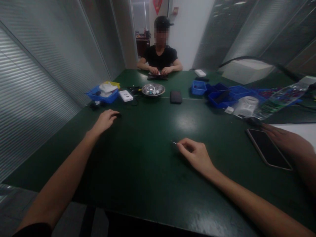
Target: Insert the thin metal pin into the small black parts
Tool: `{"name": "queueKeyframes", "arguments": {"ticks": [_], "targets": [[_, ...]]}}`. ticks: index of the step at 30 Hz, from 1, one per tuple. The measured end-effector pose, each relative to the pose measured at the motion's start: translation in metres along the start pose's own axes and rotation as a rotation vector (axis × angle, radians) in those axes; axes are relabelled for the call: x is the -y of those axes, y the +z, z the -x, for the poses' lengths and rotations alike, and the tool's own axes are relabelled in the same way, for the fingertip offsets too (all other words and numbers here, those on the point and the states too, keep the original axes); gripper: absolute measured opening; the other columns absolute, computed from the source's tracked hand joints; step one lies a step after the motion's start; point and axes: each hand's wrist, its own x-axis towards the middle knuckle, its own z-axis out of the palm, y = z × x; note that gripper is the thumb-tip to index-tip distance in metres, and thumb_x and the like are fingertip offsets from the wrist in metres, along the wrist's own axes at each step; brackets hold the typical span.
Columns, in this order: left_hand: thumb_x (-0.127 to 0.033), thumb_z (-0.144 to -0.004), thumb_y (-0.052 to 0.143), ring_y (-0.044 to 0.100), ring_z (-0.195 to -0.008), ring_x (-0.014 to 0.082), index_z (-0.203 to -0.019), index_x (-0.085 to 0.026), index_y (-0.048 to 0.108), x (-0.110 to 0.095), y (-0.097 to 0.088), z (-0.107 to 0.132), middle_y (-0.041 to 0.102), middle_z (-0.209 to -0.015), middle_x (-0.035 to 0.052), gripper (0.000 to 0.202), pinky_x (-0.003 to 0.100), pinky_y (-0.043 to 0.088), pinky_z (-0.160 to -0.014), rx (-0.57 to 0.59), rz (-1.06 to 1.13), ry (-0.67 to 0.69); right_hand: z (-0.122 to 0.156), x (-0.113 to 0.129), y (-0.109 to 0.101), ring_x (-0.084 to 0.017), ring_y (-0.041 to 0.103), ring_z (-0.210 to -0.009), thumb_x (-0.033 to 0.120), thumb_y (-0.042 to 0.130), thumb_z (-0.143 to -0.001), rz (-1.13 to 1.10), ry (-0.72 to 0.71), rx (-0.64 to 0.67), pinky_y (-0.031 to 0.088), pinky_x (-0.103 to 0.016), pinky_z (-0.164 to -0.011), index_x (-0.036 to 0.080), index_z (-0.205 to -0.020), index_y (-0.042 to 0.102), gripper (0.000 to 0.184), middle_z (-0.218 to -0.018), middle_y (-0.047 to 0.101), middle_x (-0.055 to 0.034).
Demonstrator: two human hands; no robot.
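Note:
Over the left part of the green table (138, 138), my left hand (105, 121) has its fingers closed at a small dark object (118, 115), too blurred to name. My right hand (196, 154) is low over the middle of the table. Its thumb and fingertips pinch a thin metal piece (174, 142) whose bright tip points left. The rest of that piece is hidden by the fingers. A black square case (175, 97) lies farther back, between the two hands. Beyond my left hand lies a white device (126, 95).
A metal bowl (153, 94) with small parts stands at the back. Blue bins are at left (106, 96) and right (198, 88). At right are a leaning plastic bottle (278, 100), a phone (269, 148) and another person's hand (278, 135). Someone (160, 56) sits opposite.

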Motion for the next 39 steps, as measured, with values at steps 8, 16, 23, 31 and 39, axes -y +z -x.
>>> {"name": "queueKeyframes", "arguments": {"ticks": [8,16,23,31,39], "targets": [[-0.018,-0.088,0.045,0.060,-0.117,0.0299,-0.130,-0.017,0.070,0.034,-0.011,0.003,0.064,-0.128,0.0143,0.048,0.041,0.045,-0.105,0.049,-0.120,0.002,-0.001,0.003,-0.001,-0.018,0.068,-0.067,0.040,0.058,-0.098,-0.011,0.003,0.012,0.051,-0.028,-0.062,0.019,-0.089,0.075,0.028,-0.079,0.075,-0.0025],[-0.022,-0.087,0.051,0.065,-0.107,0.0311,-0.114,-0.015,0.074,0.031,-0.016,0.007,0.070,-0.118,0.0146,0.036,0.039,0.047,-0.100,-0.066,-0.201,-0.215,0.000,0.000,0.000,-0.018,0.068,-0.067,0.041,0.057,-0.098,-0.004,0.008,0.001,0.050,-0.028,-0.062,0.020,-0.090,0.076,0.029,-0.079,0.074,-0.0022],[-0.032,-0.092,0.060,0.070,-0.093,0.0240,-0.107,-0.016,0.075,0.008,-0.027,0.012,0.077,-0.101,0.0078,0.026,0.029,0.051,-0.085,-0.248,0.000,-0.401,0.001,0.002,-0.002,-0.018,0.068,-0.066,0.040,0.058,-0.098,-0.010,0.002,0.003,0.051,-0.028,-0.062,0.020,-0.089,0.075,0.028,-0.078,0.075,-0.0022],[-0.024,-0.090,0.072,0.062,-0.078,0.0111,-0.118,-0.010,0.073,0.006,-0.032,0.009,0.076,-0.092,0.0005,0.031,0.020,0.047,-0.073,-0.230,0.264,-0.524,0.001,-0.001,-0.002,-0.018,0.068,-0.066,0.040,0.057,-0.099,0.006,-0.001,0.010,0.049,-0.028,-0.060,0.020,-0.089,0.075,0.028,-0.076,0.074,-0.0014],[-0.027,-0.084,0.074,0.066,-0.073,0.0168,-0.112,-0.017,0.078,-0.011,-0.034,0.010,0.077,-0.091,0.0040,0.030,0.027,0.050,-0.071,-0.235,0.220,-0.490,0.000,0.003,-0.003,-0.018,0.068,-0.067,0.040,0.057,-0.098,-0.005,0.013,0.031,0.051,-0.028,-0.062,0.020,-0.091,0.075,0.028,-0.080,0.075,-0.0027]]}}
